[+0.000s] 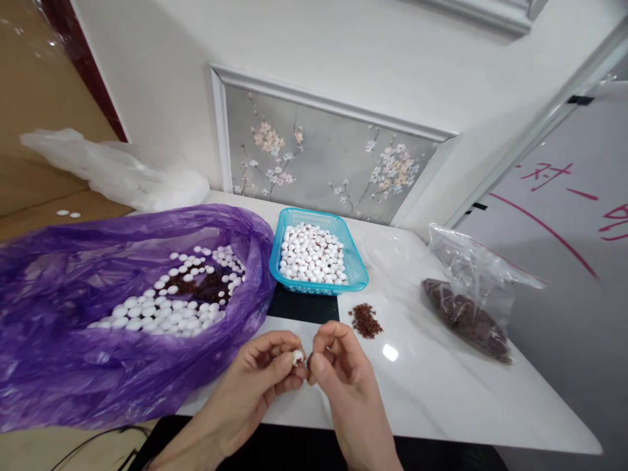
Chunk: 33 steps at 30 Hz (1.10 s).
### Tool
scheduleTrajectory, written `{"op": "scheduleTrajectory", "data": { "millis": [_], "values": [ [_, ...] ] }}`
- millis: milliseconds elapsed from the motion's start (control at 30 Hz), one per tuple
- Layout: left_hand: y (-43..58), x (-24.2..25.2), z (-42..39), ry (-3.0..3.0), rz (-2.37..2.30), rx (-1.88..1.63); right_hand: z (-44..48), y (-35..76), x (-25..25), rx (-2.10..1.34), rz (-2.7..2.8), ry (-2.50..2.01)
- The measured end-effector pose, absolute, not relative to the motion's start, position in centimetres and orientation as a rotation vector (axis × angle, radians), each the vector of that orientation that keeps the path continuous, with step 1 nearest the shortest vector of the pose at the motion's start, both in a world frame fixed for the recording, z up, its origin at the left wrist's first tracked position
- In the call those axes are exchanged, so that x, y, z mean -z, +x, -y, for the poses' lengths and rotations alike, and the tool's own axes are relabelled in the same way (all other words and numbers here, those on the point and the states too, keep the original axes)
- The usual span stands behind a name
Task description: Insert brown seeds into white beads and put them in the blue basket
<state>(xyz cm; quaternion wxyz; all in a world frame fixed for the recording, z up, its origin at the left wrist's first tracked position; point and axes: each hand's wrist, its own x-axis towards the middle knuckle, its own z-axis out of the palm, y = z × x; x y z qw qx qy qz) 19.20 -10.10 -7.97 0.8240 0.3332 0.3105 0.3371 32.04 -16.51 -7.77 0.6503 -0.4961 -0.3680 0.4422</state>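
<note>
Near the front edge of the white table, my left hand (267, 376) pinches a small white ball (297, 357) with brown bits at its lower side. My right hand (341, 369) is closed right beside it, its thumb and fingertips pressed together; what they hold, if anything, is too small to make out. A small pile of reddish-brown shreds (366, 320) lies on the table beyond my right hand. Behind my hands stands a blue basket (360, 278) holding many white balls (313, 254).
A purple plastic bag (147, 373) on the left holds white balls and brown shreds. On the right lies a clear bag (468, 314) of brown material. A black flat item (301, 306) is by the basket. Clear plastic (118, 173) lies at the back left.
</note>
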Motion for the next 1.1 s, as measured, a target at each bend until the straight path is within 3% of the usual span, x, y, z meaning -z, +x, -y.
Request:
{"op": "scheduleTrajectory", "data": {
  "millis": [167,633,867,1100],
  "values": [
    [18.9,8.0,10.0,0.679,-0.637,-0.747,16.9,33.1,8.8,-0.845,0.788,-1.311],
    [19.7,7.8,10.0,0.779,-0.703,-0.888,17.5,33.1,9.7,-0.807,1.109,-1.481],
    [23.5,3.8,6.6,0.717,-0.673,-1.093,17.6,41.3,10.2,-0.199,1.163,-2.095],
    [26.0,3.2,3.9,1.004,-0.667,-1.145,17.1,45.5,11.2,-0.101,1.23,-2.264]
  ]
}}
